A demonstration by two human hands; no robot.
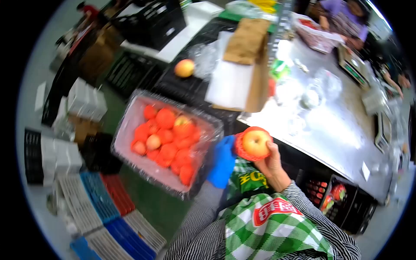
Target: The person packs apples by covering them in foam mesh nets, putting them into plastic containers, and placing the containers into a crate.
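Is gripping a part-netted apple toward three o'clock with gloved left hand and bare right hand; is seeing many netted fruits boxed toward nine, one seemingly bare fruit toward eleven.

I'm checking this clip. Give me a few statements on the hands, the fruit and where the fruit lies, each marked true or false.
1. The left hand wears a blue glove. True.
2. Both hands are gloved. False: the right hand is bare.
3. The held fruit has a red net around it, with part of the fruit showing. True.
4. The pink-lined box holds only one fruit. False: it holds many, several of them in red nets.
5. A single fruit lies outside the box, beside clear plastic. True.
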